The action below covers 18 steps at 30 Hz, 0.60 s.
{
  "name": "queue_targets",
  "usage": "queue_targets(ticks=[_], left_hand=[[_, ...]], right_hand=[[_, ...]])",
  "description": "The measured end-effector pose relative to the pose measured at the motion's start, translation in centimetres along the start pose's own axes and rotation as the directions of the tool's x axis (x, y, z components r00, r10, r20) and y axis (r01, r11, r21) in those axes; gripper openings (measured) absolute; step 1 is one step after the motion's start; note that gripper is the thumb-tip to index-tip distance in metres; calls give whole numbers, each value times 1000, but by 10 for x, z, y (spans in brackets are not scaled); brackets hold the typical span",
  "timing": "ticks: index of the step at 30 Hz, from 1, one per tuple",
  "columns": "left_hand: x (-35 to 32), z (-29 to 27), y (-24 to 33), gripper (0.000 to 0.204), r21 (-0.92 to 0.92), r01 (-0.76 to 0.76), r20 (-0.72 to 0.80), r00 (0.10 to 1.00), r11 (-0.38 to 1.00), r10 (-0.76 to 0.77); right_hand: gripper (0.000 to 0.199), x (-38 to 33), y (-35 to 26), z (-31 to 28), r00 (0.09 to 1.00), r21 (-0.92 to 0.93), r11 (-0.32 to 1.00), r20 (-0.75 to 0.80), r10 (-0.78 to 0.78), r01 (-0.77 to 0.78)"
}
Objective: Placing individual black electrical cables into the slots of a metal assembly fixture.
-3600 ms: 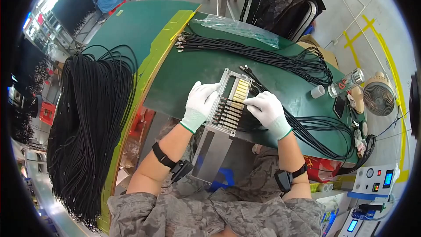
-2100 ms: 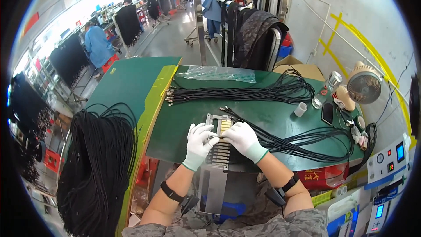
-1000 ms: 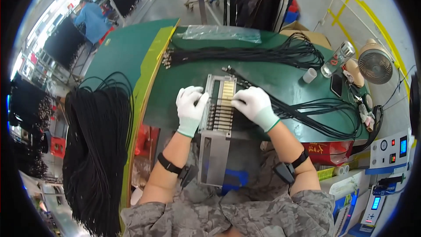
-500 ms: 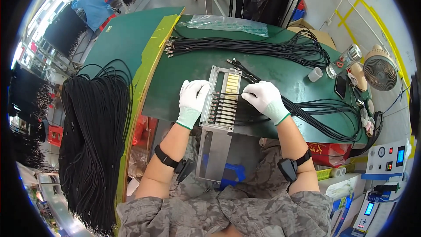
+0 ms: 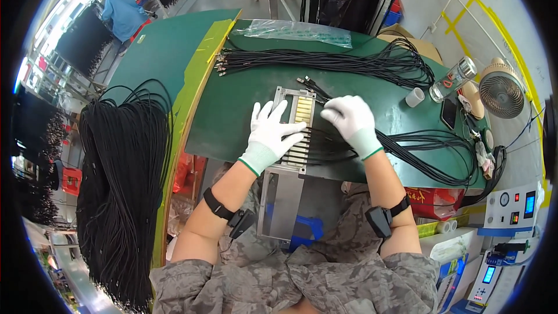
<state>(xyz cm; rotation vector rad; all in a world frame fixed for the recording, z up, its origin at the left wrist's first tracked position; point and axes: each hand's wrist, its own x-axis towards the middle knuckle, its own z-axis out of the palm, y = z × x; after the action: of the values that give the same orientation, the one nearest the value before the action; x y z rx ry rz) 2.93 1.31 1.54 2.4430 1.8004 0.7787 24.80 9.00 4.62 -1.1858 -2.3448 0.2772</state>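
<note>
Bare table point(image 5: 224, 107) left of the fixture point(image 5: 286, 92) leaves the left hand point(image 5: 271, 136) open room on that side, up to the yellow tape point(image 5: 200, 70); the hand itself lies over the fixture's middle, blocking the way straight down there; right of it, the near cables point(image 5: 418, 145) crowd the right hand point(image 5: 351, 119), their loose ends just beside the fixture's far corner; beyond, a bare strip runs to the far cables point(image 5: 325, 60); rightward, a free patch ends at the cup point(image 5: 414, 98) and bottle point(image 5: 452, 80).

Bright indoor light, washed-out glare at upper left, fisheye-bent edges, black corners
</note>
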Motion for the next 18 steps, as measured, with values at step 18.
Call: queue_targets(ticks=[18], left_hand=[[-18,17,-6,23,-310,100,-72,989,946,-128]], right_hand=[[10,14,14,32,975,-120,978,-118,-186,171]])
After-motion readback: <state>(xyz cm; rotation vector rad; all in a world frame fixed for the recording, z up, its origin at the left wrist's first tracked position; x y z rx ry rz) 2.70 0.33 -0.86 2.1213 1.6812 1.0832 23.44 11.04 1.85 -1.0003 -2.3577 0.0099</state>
